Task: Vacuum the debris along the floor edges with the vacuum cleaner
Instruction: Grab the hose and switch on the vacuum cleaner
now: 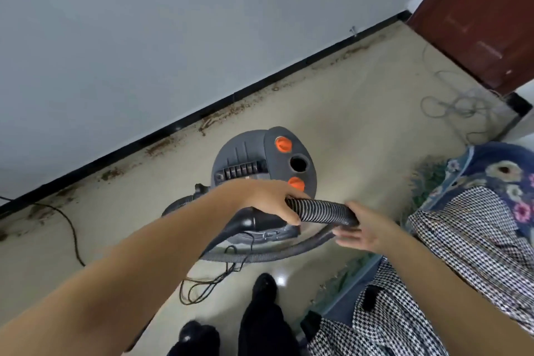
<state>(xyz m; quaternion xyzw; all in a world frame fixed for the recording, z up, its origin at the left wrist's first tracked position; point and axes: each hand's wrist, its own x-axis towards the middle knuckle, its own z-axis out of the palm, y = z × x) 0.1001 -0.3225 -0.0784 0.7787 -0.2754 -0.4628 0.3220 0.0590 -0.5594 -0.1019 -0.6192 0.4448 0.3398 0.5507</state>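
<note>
The left hand (268,199) gripped the corrugated hose (323,209) over the vacuum cleaner (260,159); at 3 o'clock the right hand (361,230) touched it, fingers spread.

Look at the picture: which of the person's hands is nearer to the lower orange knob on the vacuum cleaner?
Left. The left hand grips the hose just below the lower orange knob. The right hand lies farther along the hose, toward the checked cloth.
</note>
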